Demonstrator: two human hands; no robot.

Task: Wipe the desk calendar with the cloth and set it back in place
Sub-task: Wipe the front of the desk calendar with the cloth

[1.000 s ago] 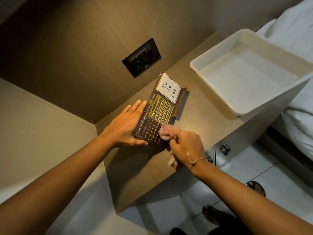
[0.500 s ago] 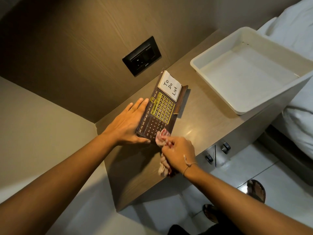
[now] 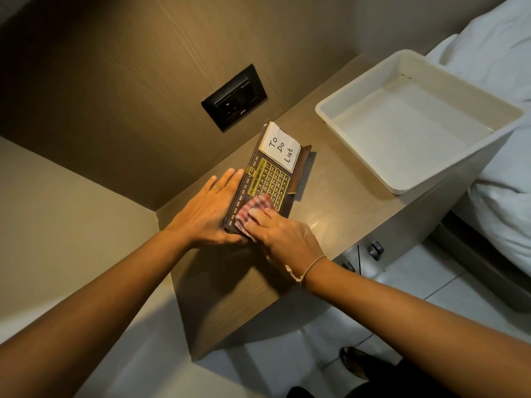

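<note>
The flat left hand steadies the stiff, light-looking dark brown desk calendar lying just right of it, while the right hand presses a soft red-checked cloth under its fingers onto its near end.

Head view, steeply down, close.

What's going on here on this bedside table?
A person is wiping a desk calendar that lies flat on the table. The left hand presses flat along its left edge to steady it, while the right hand pushes a checked cloth over the near end of its face. A "To Do List" note sits at the far end, unwiped. An empty white tray stands to the right.
</note>
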